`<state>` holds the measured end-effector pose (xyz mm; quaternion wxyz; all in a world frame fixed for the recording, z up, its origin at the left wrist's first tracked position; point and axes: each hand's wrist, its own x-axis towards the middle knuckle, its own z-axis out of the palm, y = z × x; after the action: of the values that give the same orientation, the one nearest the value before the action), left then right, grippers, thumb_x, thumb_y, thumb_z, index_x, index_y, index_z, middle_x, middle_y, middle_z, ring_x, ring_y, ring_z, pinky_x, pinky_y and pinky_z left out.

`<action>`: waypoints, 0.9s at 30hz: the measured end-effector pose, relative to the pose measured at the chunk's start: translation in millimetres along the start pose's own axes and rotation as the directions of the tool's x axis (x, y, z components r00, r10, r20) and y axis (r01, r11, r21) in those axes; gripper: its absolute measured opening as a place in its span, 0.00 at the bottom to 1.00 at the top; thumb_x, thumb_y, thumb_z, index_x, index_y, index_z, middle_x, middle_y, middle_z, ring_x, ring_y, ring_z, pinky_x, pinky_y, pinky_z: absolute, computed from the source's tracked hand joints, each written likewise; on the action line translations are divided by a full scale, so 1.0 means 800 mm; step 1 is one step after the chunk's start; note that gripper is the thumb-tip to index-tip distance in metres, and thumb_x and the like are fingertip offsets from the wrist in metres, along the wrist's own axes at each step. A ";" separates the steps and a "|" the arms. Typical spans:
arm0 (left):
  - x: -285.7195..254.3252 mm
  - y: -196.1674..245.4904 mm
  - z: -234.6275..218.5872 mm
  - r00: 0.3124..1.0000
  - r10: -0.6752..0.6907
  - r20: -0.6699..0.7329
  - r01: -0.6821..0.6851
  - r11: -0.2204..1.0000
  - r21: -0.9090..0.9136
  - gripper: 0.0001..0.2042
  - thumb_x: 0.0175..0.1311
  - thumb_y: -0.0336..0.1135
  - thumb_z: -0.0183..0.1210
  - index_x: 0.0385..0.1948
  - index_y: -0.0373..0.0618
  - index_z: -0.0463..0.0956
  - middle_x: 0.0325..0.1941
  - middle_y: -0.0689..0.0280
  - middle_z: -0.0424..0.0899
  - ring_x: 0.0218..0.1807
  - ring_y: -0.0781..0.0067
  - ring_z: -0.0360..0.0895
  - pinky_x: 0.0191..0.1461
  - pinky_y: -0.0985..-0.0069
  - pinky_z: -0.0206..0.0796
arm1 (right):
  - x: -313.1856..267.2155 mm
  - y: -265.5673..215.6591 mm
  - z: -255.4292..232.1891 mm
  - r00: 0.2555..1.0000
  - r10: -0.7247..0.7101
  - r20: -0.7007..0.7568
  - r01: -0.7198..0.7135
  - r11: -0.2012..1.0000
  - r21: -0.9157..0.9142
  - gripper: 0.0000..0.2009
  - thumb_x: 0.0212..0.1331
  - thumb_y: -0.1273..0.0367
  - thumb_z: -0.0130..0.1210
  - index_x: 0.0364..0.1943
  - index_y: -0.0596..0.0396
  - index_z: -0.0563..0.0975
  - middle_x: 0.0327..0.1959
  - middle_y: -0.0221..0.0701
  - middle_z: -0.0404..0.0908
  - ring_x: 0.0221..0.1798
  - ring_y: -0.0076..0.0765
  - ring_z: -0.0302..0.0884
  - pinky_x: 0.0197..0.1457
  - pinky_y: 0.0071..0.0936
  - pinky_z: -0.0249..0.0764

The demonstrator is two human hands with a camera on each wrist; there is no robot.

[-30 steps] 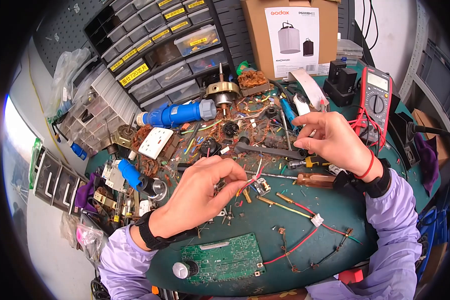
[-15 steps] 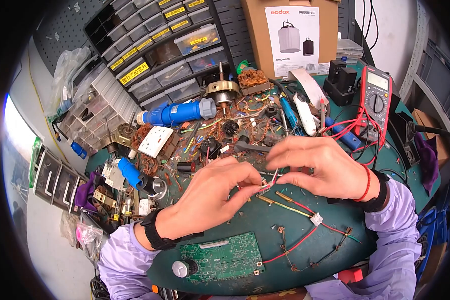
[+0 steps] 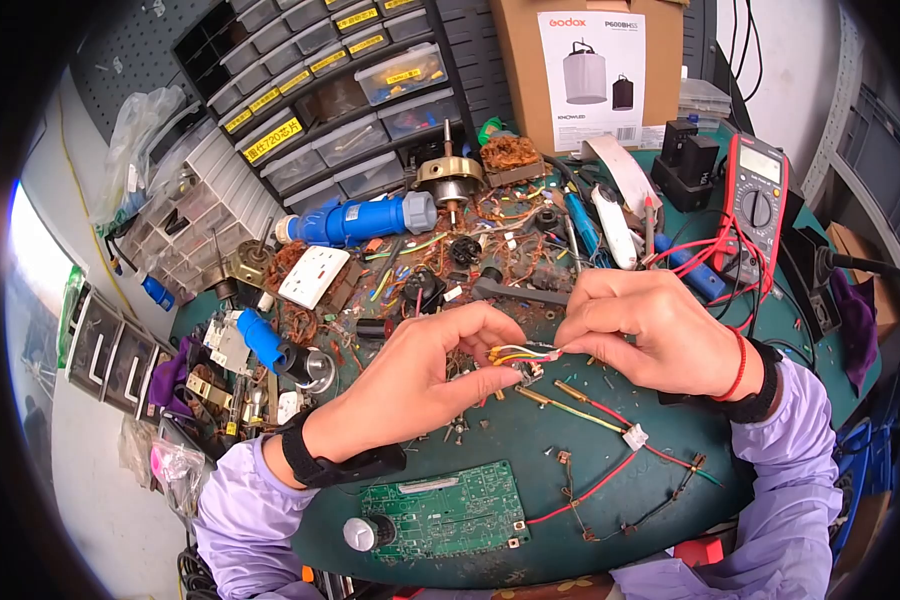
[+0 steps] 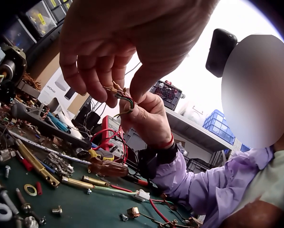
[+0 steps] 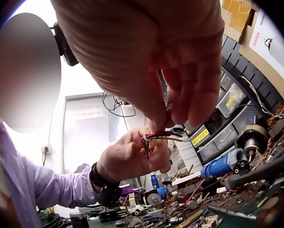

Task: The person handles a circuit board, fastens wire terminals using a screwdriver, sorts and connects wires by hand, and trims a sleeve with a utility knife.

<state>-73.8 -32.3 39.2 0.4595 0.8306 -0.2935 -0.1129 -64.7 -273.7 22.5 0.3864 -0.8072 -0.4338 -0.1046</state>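
Between the two hands, a small bundle of coloured wires (image 3: 526,354) is held above the mat, with yellow, white and red strands showing. The left hand (image 3: 425,370) has its curled fingers and thumb around the left end of the bundle. At the other end, the right hand (image 3: 655,330) pinches the wires between thumb and fingertips. Black and green strands (image 4: 125,97) show in the left wrist view, beneath the left hand (image 4: 137,38). The right wrist view has red and yellow strands (image 5: 163,136) crossing the left hand (image 5: 130,154); the fingers partly hide the bundle.
A green circuit board (image 3: 445,510) lies at the front, beside wires joined at a white connector (image 3: 635,436). Scrap parts, a blue plug (image 3: 355,220) and a white socket (image 3: 314,276) lie behind. A red multimeter (image 3: 757,195) stands right, a cardboard box (image 3: 660,60) at the back.
The right hand has come down and left from above the tools and now pinches the wires. The bundle's strands show more openly between the hands. The head view has shifted slightly.
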 end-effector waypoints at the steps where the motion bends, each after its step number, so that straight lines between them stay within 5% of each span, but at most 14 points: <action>1: 0.000 -0.002 -0.001 1.000 0.000 -0.004 0.000 0.999 0.032 0.10 0.58 0.26 0.63 0.41 0.39 0.77 0.37 0.69 0.81 0.36 0.82 0.73 0.43 0.80 0.67 | 0.000 0.000 -0.001 1.000 -0.003 -0.002 0.003 1.000 -0.002 0.03 0.51 0.74 0.59 0.31 0.55 0.80 0.28 0.34 0.75 0.31 0.45 0.77 0.33 0.37 0.71; 12: -0.005 0.002 0.001 0.996 0.045 -0.074 -0.039 0.995 0.091 0.09 0.56 0.26 0.64 0.38 0.39 0.79 0.34 0.68 0.82 0.34 0.81 0.73 0.40 0.80 0.67 | 0.004 0.003 -0.002 0.999 -0.037 -0.033 0.036 0.999 -0.031 0.03 0.54 0.74 0.57 0.32 0.56 0.77 0.27 0.36 0.77 0.32 0.46 0.78 0.34 0.37 0.71; 17: -0.007 0.004 0.001 0.987 0.133 -0.086 -0.115 0.975 0.188 0.09 0.56 0.26 0.65 0.38 0.39 0.80 0.33 0.67 0.82 0.33 0.81 0.74 0.39 0.80 0.67 | 0.003 -0.008 -0.007 0.967 0.238 0.090 -0.245 0.966 0.085 0.03 0.57 0.72 0.56 0.33 0.56 0.78 0.25 0.37 0.80 0.30 0.46 0.79 0.33 0.35 0.72; 20: -0.007 0.004 0.001 0.982 0.161 -0.102 -0.140 0.971 0.192 0.09 0.56 0.26 0.64 0.38 0.40 0.81 0.31 0.67 0.82 0.32 0.80 0.74 0.38 0.80 0.67 | 0.001 -0.002 -0.001 0.985 0.161 0.062 -0.166 0.981 0.100 0.05 0.57 0.70 0.57 0.35 0.55 0.78 0.25 0.38 0.80 0.30 0.46 0.79 0.32 0.35 0.71; 23: -0.004 0.007 0.000 0.994 0.040 -0.105 -0.023 0.987 0.159 0.08 0.56 0.26 0.64 0.37 0.40 0.81 0.30 0.66 0.82 0.30 0.79 0.75 0.37 0.79 0.67 | 0.005 -0.009 0.003 0.999 0.039 -0.034 -0.036 0.996 0.082 0.07 0.57 0.68 0.59 0.36 0.55 0.79 0.26 0.37 0.81 0.30 0.44 0.80 0.33 0.34 0.72; 27: 0.002 0.012 0.009 0.990 0.130 -0.048 -0.111 0.952 0.286 0.08 0.56 0.26 0.64 0.38 0.40 0.81 0.30 0.67 0.82 0.30 0.81 0.75 0.37 0.80 0.67 | 0.001 -0.010 0.007 0.995 0.104 -0.009 -0.102 0.987 0.126 0.09 0.56 0.65 0.60 0.36 0.56 0.81 0.27 0.36 0.82 0.29 0.45 0.80 0.33 0.33 0.73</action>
<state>-79.6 -41.8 43.1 0.3517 0.8714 -0.3415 -0.0142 -71.4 -266.7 23.8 0.4445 -0.8019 -0.3942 -0.0631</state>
